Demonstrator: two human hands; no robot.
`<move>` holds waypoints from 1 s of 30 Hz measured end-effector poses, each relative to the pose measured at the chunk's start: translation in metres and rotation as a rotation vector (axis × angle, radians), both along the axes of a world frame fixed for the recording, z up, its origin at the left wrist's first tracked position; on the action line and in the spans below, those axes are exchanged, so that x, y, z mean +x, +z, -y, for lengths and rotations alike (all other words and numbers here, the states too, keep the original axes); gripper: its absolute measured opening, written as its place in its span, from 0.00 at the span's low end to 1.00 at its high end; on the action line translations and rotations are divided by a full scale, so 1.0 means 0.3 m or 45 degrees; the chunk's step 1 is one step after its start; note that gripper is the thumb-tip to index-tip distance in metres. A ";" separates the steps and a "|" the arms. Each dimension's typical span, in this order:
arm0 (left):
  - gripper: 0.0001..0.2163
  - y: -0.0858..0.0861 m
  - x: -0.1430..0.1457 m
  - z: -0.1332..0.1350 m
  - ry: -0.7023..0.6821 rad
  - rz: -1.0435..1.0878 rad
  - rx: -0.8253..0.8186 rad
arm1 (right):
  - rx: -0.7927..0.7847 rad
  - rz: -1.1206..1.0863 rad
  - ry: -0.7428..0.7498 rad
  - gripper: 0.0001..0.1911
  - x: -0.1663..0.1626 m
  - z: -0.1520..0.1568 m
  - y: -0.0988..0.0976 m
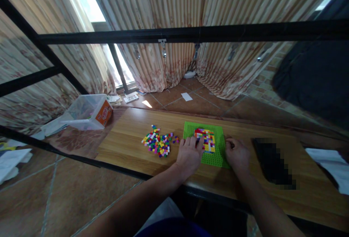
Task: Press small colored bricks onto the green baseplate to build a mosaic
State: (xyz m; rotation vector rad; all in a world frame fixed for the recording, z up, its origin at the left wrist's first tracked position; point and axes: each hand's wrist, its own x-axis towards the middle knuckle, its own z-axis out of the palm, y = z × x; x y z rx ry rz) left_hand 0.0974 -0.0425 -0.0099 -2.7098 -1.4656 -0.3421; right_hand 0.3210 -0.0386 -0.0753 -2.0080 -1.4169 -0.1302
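Note:
A green studded baseplate (214, 160) lies on the wooden table, with a patch of small multicoloured bricks (209, 139) built up in its middle. My left hand (190, 155) reaches over the plate's left side, fingers bent and drawn together at the patch's left edge. Anything small between those fingertips is hidden. At the plate's right edge, my right hand (238, 155) has its fingers curled in, thumb side against the rim, gripping it. Left of the plate spreads a pile of loose small bricks (159, 143) in many colours.
A dark object, partly pixelated, (268, 160) lies on the table to the right, with white paper (327, 164) beyond. A clear plastic bin (87, 111) with an orange label stands on the left. A black metal bar (180, 35) crosses before the curtains.

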 end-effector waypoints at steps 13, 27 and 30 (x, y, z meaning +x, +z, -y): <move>0.22 0.003 -0.024 -0.001 0.022 0.184 0.019 | 0.012 0.061 0.011 0.15 0.020 -0.008 -0.027; 0.12 0.028 -0.265 -0.250 0.323 -0.058 -0.259 | 0.036 0.055 0.010 0.15 0.016 -0.008 -0.020; 0.11 0.030 -0.257 -0.253 0.316 -0.073 -0.252 | 0.030 0.052 0.011 0.15 0.011 -0.007 -0.015</move>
